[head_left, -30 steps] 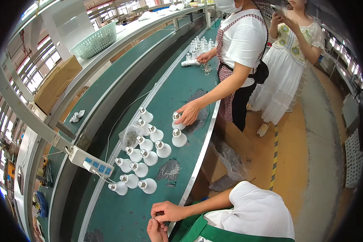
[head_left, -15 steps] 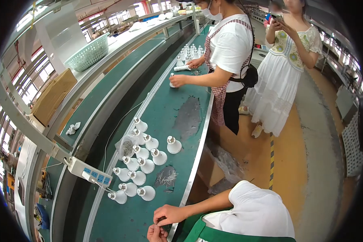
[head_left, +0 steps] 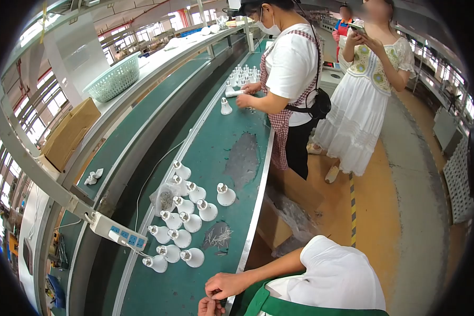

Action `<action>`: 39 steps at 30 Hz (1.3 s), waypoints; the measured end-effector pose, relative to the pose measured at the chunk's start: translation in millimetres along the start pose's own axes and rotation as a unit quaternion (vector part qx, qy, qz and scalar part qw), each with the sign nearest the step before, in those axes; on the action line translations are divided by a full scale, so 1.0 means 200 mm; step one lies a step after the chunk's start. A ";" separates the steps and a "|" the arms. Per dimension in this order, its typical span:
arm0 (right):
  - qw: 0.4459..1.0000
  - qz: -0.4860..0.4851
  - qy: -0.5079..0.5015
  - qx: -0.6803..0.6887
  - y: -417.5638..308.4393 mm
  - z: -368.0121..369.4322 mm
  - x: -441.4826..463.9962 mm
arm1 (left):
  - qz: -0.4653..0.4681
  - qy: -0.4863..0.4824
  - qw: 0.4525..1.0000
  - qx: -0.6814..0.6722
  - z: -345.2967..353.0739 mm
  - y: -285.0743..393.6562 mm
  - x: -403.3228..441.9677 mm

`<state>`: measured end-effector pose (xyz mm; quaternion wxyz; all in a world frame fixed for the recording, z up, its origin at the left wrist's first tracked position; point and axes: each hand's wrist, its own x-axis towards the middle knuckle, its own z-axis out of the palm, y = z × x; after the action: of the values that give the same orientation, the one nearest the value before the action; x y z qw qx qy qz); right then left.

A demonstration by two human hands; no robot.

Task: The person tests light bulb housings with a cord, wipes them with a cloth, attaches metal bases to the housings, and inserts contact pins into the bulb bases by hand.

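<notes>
My right hand (head_left: pixel 224 285) and my left hand (head_left: pixel 210 307) are close together at the bottom, over the near edge of the green belt (head_left: pixel 158 287). Both have their fingers pinched; anything between them is too small to make out. Ahead of them stand several white bulbs with metal caps (head_left: pixel 193 257), grouped on the belt. To their right lies a dark patch with thin metal pins (head_left: pixel 218 237). A clear bag of small parts (head_left: pixel 166 200) rests against the bulbs' left side.
Across the belt a co-worker (head_left: pixel 295 68) handles a white item near more bulbs (head_left: pixel 242 75). Another person (head_left: pixel 368 95) stands behind with a phone. On the left are a power strip (head_left: pixel 119 231), a carton (head_left: pixel 71 134) and a green basket (head_left: pixel 112 79).
The co-worker's hand has carried one bulb from the near group to the far part of the belt and let go of it. My hands stay together, fingers still pinched.
</notes>
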<state>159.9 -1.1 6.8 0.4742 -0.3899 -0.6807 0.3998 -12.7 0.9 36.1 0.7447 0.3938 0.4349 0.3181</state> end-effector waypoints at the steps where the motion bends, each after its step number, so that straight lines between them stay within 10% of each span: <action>1: 1.000 0.002 0.001 -0.009 0.01 0.00 0.00 | 0.018 -0.004 1.000 -0.006 0.00 -0.01 0.00; 39: 0.902 -0.240 0.056 -0.355 -0.07 0.20 0.00 | 0.171 0.142 0.973 0.068 -0.09 -0.20 -0.02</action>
<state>120.3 -14.2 10.5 0.4236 -0.3787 -0.8227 -0.0170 -25.4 -16.9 -1.8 0.5815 0.4627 0.4832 0.4629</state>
